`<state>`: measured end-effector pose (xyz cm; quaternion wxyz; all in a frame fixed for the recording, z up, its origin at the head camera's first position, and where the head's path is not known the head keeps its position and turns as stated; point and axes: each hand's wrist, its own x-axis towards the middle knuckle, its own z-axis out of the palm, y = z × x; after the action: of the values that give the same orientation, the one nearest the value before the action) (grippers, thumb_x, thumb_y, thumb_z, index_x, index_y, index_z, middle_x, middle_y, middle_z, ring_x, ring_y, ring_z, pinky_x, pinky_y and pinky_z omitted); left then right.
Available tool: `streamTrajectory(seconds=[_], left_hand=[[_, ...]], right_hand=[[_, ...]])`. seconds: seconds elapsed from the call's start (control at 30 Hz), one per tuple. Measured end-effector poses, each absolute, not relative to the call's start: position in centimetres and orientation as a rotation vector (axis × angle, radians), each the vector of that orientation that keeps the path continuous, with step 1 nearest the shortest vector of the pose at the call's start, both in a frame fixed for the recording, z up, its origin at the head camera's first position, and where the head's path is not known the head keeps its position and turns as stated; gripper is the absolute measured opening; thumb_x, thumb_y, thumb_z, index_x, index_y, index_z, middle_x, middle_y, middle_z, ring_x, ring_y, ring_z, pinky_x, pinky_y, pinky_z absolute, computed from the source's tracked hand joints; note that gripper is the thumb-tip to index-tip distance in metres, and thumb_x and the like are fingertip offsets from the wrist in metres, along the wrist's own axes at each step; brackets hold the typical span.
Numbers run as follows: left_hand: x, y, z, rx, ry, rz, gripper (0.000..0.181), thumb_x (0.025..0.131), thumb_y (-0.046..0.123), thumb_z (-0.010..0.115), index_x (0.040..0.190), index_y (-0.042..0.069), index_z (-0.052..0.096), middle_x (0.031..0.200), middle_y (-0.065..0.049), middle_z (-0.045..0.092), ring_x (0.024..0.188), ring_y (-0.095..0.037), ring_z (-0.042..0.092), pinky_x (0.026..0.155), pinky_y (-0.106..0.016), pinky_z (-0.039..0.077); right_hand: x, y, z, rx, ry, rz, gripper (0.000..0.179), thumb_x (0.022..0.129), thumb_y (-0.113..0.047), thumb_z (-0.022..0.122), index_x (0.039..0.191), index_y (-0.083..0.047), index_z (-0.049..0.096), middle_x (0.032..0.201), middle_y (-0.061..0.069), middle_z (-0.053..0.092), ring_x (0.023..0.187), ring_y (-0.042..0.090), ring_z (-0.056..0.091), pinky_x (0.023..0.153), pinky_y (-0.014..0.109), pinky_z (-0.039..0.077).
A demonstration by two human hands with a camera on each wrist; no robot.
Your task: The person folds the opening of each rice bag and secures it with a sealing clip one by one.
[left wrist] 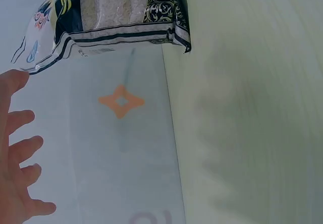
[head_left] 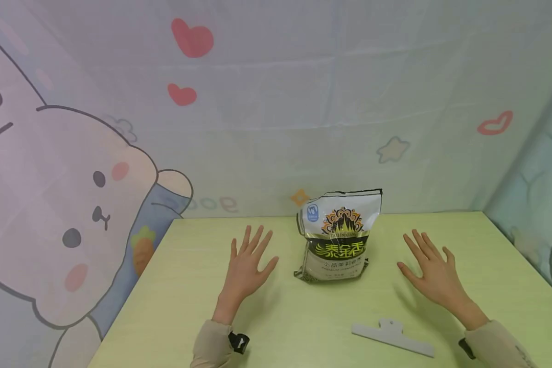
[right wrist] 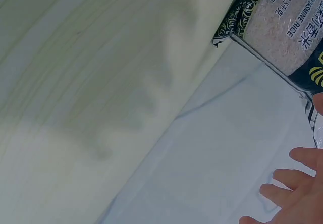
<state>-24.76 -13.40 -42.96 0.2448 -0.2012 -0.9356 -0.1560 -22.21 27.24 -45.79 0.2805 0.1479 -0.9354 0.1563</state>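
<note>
A bag of rice (head_left: 336, 263) stands upright on the table, its clear lower part showing the grains and its white top edge raised. To its left my left hand (head_left: 248, 268) hovers with fingers spread, apart from the bag. My right hand (head_left: 434, 276) hangs in the air on the other side, fingers also spread and holding nothing. Nearer to me, a white sealing clip (head_left: 392, 335) with a long flat bar lies on the table, closest to the right hand. Both wrist views show the rice bag (left wrist: 113, 9) beyond the fingertips.
The pale yellow-green table (head_left: 165, 312) ends at a hanging cloth backdrop (head_left: 276, 128) printed with hearts, a star and a large rabbit. Another cloth panel (head_left: 543, 194) hangs along the right side.
</note>
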Motion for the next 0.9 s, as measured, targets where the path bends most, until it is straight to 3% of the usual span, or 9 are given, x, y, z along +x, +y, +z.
streamTrajectory(seconds=[0.4, 0.67, 0.9], left_hand=[[-25.0, -12.2, -43.4, -0.571, -2.472, -0.473, 0.053, 0.087, 0.037, 0.052, 0.136, 0.022, 0.037, 0.142, -0.004, 0.037, 0.135, -0.028, 0.022, 0.107, -0.058, 0.020], [-24.9, -11.7, -43.6, -0.561, -2.469, -0.576, 0.049, 0.089, 0.035, 0.051, 0.135, 0.022, 0.039, 0.140, -0.003, 0.039, 0.136, -0.023, 0.023, 0.109, -0.053, 0.021], [-24.8, -11.5, -43.7, -0.579, -2.427, -0.602, 0.046, 0.088, 0.029, 0.054, 0.131, 0.016, 0.044, 0.137, -0.005, 0.044, 0.132, -0.026, 0.032, 0.106, -0.054, 0.026]], right_hand=[[-22.6, 26.8, -45.5, 0.429, -2.405, 0.426, 0.057, 0.080, -0.033, 0.062, 0.131, -0.011, 0.044, 0.133, 0.017, 0.045, 0.124, 0.030, 0.037, 0.089, 0.060, 0.025], [-22.8, 26.3, -45.3, 0.445, -2.357, 0.469, 0.055, 0.077, -0.027, 0.066, 0.127, -0.010, 0.049, 0.126, 0.018, 0.051, 0.114, 0.035, 0.043, 0.085, 0.057, 0.029], [-22.9, 25.5, -44.6, 0.452, -2.329, 0.537, 0.055, 0.075, -0.021, 0.067, 0.126, -0.012, 0.050, 0.124, 0.019, 0.052, 0.112, 0.037, 0.044, 0.083, 0.056, 0.030]])
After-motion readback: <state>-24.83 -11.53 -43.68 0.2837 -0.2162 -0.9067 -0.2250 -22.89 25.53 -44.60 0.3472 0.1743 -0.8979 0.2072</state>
